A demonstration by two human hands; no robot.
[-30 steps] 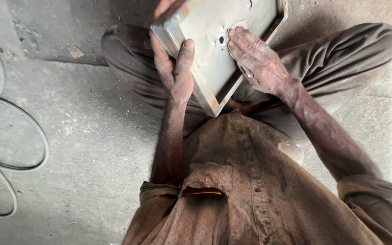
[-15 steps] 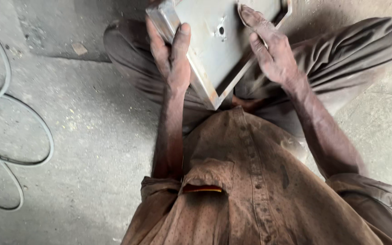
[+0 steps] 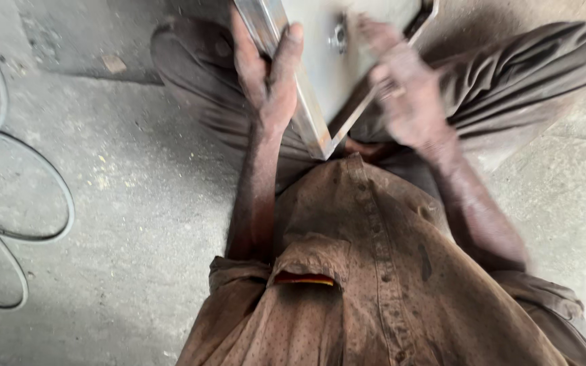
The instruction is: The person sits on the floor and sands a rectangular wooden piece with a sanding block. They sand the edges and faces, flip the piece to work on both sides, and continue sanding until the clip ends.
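Right hand (image 3: 408,95) motion-blurred — metal tray (image 3: 334,61) cut off by the top edge
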